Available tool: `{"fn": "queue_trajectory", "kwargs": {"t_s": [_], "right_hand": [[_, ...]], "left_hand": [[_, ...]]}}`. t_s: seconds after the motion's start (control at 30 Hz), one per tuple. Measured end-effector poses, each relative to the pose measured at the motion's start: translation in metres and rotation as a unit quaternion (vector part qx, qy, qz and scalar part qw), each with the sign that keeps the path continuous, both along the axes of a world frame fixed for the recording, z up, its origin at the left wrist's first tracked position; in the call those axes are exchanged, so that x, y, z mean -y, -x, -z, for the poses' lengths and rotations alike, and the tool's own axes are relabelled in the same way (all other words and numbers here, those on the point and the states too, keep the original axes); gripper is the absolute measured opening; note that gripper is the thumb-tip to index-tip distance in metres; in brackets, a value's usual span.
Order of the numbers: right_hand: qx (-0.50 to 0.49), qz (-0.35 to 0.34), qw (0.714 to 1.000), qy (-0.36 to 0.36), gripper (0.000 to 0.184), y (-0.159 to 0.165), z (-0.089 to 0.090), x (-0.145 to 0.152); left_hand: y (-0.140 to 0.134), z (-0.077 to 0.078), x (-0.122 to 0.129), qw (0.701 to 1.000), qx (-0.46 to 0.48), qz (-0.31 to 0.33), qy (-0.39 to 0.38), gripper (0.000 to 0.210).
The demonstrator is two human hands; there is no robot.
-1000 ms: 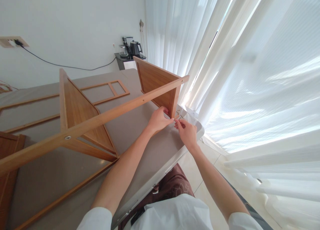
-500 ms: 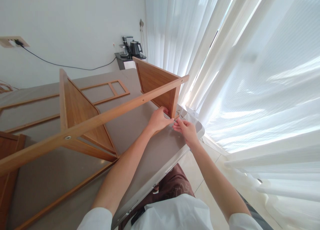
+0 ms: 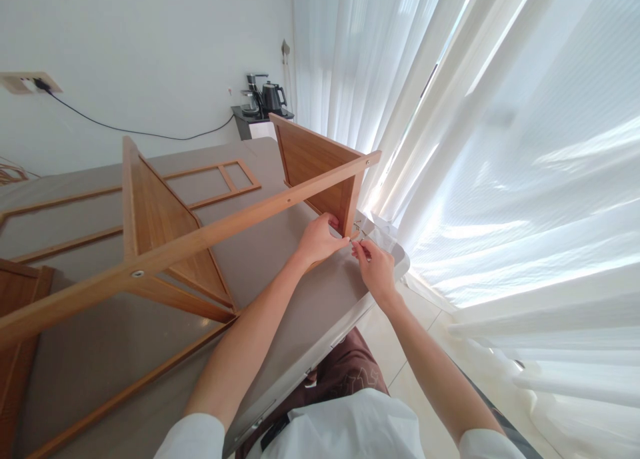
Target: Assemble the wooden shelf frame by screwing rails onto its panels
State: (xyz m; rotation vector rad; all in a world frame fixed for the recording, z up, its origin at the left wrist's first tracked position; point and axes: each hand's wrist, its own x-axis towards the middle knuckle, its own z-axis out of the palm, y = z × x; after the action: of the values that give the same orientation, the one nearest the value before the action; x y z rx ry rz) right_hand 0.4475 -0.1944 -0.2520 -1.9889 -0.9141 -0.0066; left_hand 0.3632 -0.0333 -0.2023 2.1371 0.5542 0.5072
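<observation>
A wooden shelf frame stands on the table, with an end panel (image 3: pixel 320 162) joined to a long wooden rail (image 3: pixel 260 209). My left hand (image 3: pixel 319 239) grips the lower near corner of that end panel, its thumb reaching along the bottom edge. Just to the right, my right hand (image 3: pixel 376 266) is closed in a pinch at the same corner. Whatever thin, small piece its fingertips hold is too tiny to name. Behind my hands, several small pieces of hardware (image 3: pixel 358 227) lie near the table's end.
A second wooden panel (image 3: pixel 160 212) stands to the left under the rail. A flat wooden ladder-like frame (image 3: pixel 215 198) lies on the grey table (image 3: pixel 260 272). White curtains (image 3: pixel 475 146) hang close on the right. A black kettle (image 3: pixel 273 98) stands beyond the table.
My right hand's fingers have curled more tightly and shifted slightly at the panel corner. My left hand keeps its grip there. The whole view has shifted a little.
</observation>
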Motion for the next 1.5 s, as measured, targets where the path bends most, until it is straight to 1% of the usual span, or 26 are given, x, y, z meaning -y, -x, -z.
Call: {"fn": "queue_trajectory", "kwargs": {"t_s": [0.27,0.47,0.6,0.7,0.8,0.87,1.0,1.1,1.17,1.23,1.33,1.5], "right_hand": [[0.048,0.000,0.999,0.020,0.043,-0.004,0.001,0.001],[0.039,-0.007,0.999,0.014,0.042,-0.005,0.001,0.001],[0.012,-0.014,1.000,0.005,0.041,-0.004,0.000,0.001],[-0.033,-0.016,0.999,-0.014,0.039,-0.002,-0.002,0.001],[-0.111,-0.012,0.993,-0.042,0.040,-0.004,-0.004,-0.001],[-0.184,-0.017,0.981,-0.061,0.042,-0.008,-0.004,-0.005],[-0.315,-0.039,0.943,-0.102,0.043,-0.018,0.001,-0.013],[-0.365,-0.040,0.921,-0.129,0.039,-0.022,0.005,-0.017],[-0.378,-0.038,0.915,-0.136,0.037,-0.021,0.006,-0.017],[-0.375,-0.036,0.917,-0.135,0.037,-0.018,0.005,-0.015],[-0.338,-0.024,0.933,-0.120,0.040,-0.011,0.000,-0.008],[-0.188,0.016,0.979,-0.082,0.040,-0.001,-0.008,0.003]], "left_hand": [[0.000,0.000,0.000,1.000,-0.008,-0.001,-0.003,0.034],[0.001,0.000,0.000,1.000,-0.015,-0.004,-0.005,0.036],[0.001,0.000,0.001,1.000,-0.017,-0.002,-0.001,0.036],[0.000,0.000,0.001,1.000,-0.012,-0.003,-0.005,0.036],[0.000,0.001,0.001,1.000,-0.010,-0.008,-0.006,0.036],[0.000,0.001,0.001,1.000,-0.007,-0.005,-0.005,0.035],[0.000,0.001,0.001,1.000,-0.001,-0.008,-0.007,0.035],[0.000,0.001,0.000,1.000,-0.004,-0.008,-0.005,0.036],[-0.001,0.001,0.000,1.000,-0.005,-0.006,-0.008,0.035],[-0.001,0.003,-0.001,1.000,-0.004,-0.007,-0.011,0.035],[0.000,0.003,-0.001,1.000,-0.004,-0.009,-0.010,0.036],[0.001,0.001,0.000,1.000,-0.012,-0.007,0.001,0.035]]}}
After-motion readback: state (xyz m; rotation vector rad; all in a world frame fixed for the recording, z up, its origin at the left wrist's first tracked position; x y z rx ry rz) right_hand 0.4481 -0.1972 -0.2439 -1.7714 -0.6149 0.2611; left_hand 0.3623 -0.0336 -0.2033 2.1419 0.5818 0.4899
